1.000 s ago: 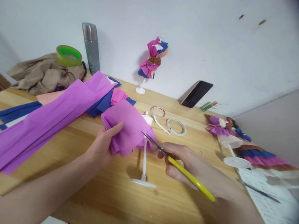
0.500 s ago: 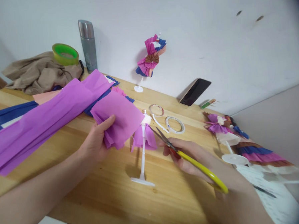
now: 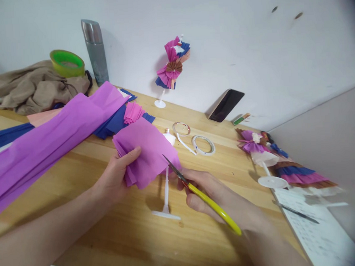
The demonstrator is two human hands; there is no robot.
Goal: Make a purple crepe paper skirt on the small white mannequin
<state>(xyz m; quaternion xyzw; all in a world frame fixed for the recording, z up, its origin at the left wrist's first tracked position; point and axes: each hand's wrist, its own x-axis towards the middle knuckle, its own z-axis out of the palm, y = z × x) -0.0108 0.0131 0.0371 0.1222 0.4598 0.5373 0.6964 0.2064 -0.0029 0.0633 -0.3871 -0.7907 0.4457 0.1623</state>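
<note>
My left hand pinches a folded stack of purple crepe paper between thumb and fingers, above the table. My right hand grips a pair of scissors with yellow handles. Their blades lie over the paper's lower right part; whether they have cut into it I cannot tell. Behind the paper stands a small white doll stand. The paper hides most of its upper part, and only a white top shows above the paper's edge.
Long purple crepe sheets lie over blue ones at left. Behind are a tan cloth, a green tape roll and a flask. Further right are a white tape ring, a phone, decorated stands and a written sheet.
My right hand has brought the scissors left, so the blades now overlap the purple paper. The paper has shifted slightly right and down, covering more of the stand. The view has shifted a little.
</note>
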